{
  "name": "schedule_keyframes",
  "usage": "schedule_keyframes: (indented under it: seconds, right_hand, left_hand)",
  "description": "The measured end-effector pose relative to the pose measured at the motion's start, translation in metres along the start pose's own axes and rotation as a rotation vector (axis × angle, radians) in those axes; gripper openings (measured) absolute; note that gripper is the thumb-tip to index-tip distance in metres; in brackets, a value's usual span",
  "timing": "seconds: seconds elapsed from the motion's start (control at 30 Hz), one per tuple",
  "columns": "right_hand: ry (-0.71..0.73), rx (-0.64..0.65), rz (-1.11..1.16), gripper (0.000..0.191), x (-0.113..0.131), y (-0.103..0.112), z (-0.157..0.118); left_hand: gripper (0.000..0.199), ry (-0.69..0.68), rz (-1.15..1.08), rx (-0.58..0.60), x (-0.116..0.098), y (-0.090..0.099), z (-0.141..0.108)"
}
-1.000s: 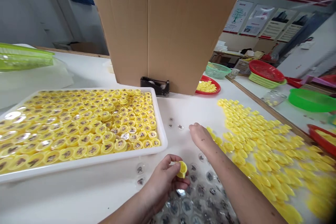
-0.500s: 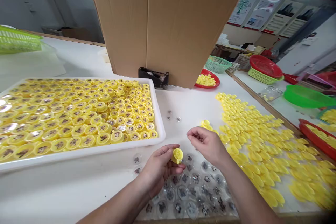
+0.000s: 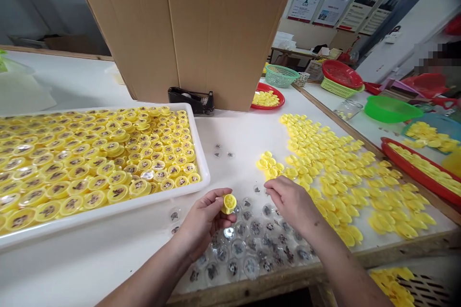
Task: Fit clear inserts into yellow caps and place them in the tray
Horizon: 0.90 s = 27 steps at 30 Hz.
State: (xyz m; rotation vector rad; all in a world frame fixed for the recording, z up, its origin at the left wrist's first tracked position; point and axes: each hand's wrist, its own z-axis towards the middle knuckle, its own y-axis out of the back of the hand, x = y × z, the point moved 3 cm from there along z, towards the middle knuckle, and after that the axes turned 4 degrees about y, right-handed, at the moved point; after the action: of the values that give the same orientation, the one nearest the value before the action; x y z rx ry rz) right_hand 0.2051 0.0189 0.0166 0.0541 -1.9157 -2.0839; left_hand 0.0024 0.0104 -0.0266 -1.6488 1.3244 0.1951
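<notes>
My left hand (image 3: 204, 218) pinches a round yellow plastic cap (image 3: 229, 204) between thumb and fingers, its ribbed face showing. My right hand (image 3: 293, 201) is lowered just above a spread of clear round capsules with dark prints (image 3: 248, 244), its fingertips drawn together. Whether those fingertips hold something small is hidden. Next to the right hand lies a small cluster of yellow caps (image 3: 268, 165). A larger spread of yellow caps (image 3: 334, 168) covers the table to the right. On the left, a white tray (image 3: 203, 172) holds rows of yellow caps with clear printed tops (image 3: 108, 163).
A tall cardboard box (image 3: 180, 33) stands behind the tray, with a black tape dispenser (image 3: 190, 100) at its base. Beyond lie a red plate of yellow caps (image 3: 268, 98) and a green basket (image 3: 281, 76). Right stands a long red tray (image 3: 421, 170); a white table edge (image 3: 252, 285) runs in front.
The view has swung, shifting the table left and up. My right hand has lowered toward the capsules, while my left hand keeps the yellow cap and has moved slightly with it.
</notes>
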Motion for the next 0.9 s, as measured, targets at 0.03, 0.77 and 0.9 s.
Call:
schedule_keyframes:
  seconds: [0.03,0.77,0.9]
  right_hand:
    - [-0.008,0.034,-0.033,0.02,-0.003,-0.003,-0.001]
    - [-0.05,0.1,-0.014,0.024,0.006,-0.041,0.024]
    - [-0.036,0.113,0.297,0.02,0.011,-0.027,0.018]
  left_hand:
    - [0.023,-0.006,0.005,0.004,0.0,0.0,0.0]
    - [0.019,-0.005,0.029,-0.015,0.0,0.005,0.005]
    - [0.021,-0.019,0.036,-0.018,-0.001,0.005,0.005]
